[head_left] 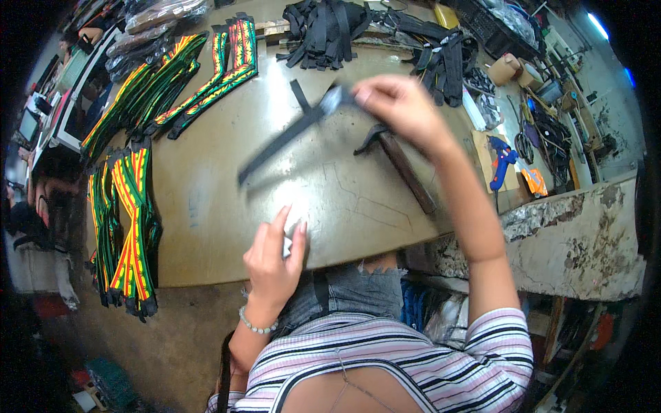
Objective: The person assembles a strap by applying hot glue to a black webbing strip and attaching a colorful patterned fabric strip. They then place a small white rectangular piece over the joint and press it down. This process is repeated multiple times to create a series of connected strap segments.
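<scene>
Up over the far middle of the table, my right hand (399,110) pinches one end of a black strap (289,141). The strap slants down to the left, blurred by motion, with a short black side piece and a pale shiny patch near my fingers. Close to the near table edge is my left hand (272,265), thumb and fingers closing on a small white piece (287,246) that is mostly hidden. A hammer (407,172) with a dark head and brown handle lies on the table, below my right hand.
Green, yellow and red patterned straps (131,227) lie at the left, more patterned straps (237,51) behind them. Black straps (323,31) are heaped at the back. A blue glue gun (502,162) rests at the right on cardboard. A worn concrete ledge (571,234) adjoins the table.
</scene>
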